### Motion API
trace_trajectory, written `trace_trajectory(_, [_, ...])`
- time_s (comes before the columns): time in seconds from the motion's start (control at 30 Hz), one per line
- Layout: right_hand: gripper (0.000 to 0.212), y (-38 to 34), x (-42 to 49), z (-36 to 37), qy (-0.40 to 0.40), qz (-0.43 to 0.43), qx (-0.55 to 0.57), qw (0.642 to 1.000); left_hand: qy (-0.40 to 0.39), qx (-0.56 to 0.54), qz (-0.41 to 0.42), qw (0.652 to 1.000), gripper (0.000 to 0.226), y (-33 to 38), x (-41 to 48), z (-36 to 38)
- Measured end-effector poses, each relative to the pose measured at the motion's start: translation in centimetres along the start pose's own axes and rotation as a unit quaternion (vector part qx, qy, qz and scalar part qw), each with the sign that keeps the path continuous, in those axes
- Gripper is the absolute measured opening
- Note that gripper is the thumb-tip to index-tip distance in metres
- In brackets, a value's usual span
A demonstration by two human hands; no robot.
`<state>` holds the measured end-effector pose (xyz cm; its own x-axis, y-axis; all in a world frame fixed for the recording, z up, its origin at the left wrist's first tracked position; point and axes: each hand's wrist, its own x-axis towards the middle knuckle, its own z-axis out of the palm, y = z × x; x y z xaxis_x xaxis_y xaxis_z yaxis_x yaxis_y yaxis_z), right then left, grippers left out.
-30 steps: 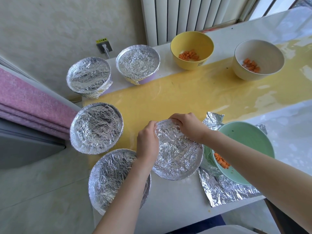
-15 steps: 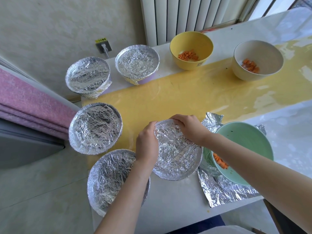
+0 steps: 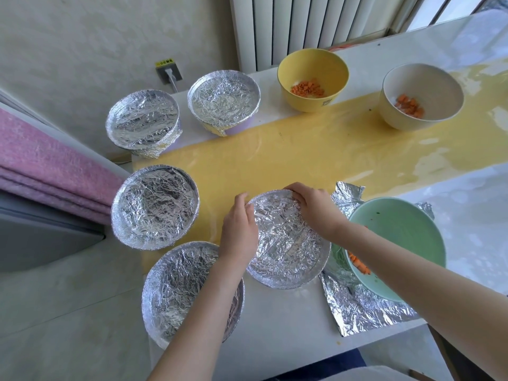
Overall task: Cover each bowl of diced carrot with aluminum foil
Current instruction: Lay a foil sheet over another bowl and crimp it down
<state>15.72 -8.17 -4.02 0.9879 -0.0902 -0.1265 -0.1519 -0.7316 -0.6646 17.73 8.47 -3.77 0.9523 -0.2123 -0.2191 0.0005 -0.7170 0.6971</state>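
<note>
**Hands grip foiled bowl**

The left hand (image 3: 238, 229) and right hand (image 3: 316, 207) curl fingers over the far rim of the foil-covered bowl (image 3: 286, 246) on the bench (image 3: 277, 323). Just beside it, an uncovered green bowl (image 3: 409, 229) sits on a foil sheet (image 3: 357, 312).

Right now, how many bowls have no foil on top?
3: the yellow bowl at the far edge, the white bowl right of it, and the green bowl near right, on a foil sheet. None seems hidden.
</note>
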Motion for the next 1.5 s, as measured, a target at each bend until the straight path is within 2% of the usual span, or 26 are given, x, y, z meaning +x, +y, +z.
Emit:
trace_trajectory(0.13, [0.031, 0.0, 0.1, -0.2, -0.017, -0.015, -0.035, 0.999, 0.010, 0.009, 0.027, 1.000, 0.022, -0.4, 0.7, 0.0])
trace_trajectory(0.3, [0.032, -1.0, 1.1, -0.2, -0.040, -0.058, -0.020, 0.997, 0.022, 0.017, 0.029, 0.999, 0.021, -0.2, 0.7, -0.1])
trace_trajectory(0.57, [0.024, -0.8, 2.1, 0.3, -0.027, -0.078, -0.035, 0.996, 0.032, 0.025, 0.025, 0.999, 0.019, -0.1, 0.6, 0.0])
trace_trajectory(1.13, [0.028, -0.4, 1.5, -0.9, -0.023, 0.005, 0.033, 0.999, 0.072, 0.012, 0.029, 0.997, 0.021, -0.5, 0.5, 0.4])
trace_trajectory(1.37, [0.036, -1.0, 1.5, -1.7, 0.040, 0.083, 0.079, 0.993, 0.177, -0.032, -0.029, 0.983, 0.030, -0.5, 2.1, -0.7])
trace_trajectory(1.5, [0.040, -1.5, 1.8, -1.5, 0.042, 0.108, 0.099, 0.988, 0.236, -0.056, -0.065, 0.968, 0.028, -0.2, 4.2, -1.6])
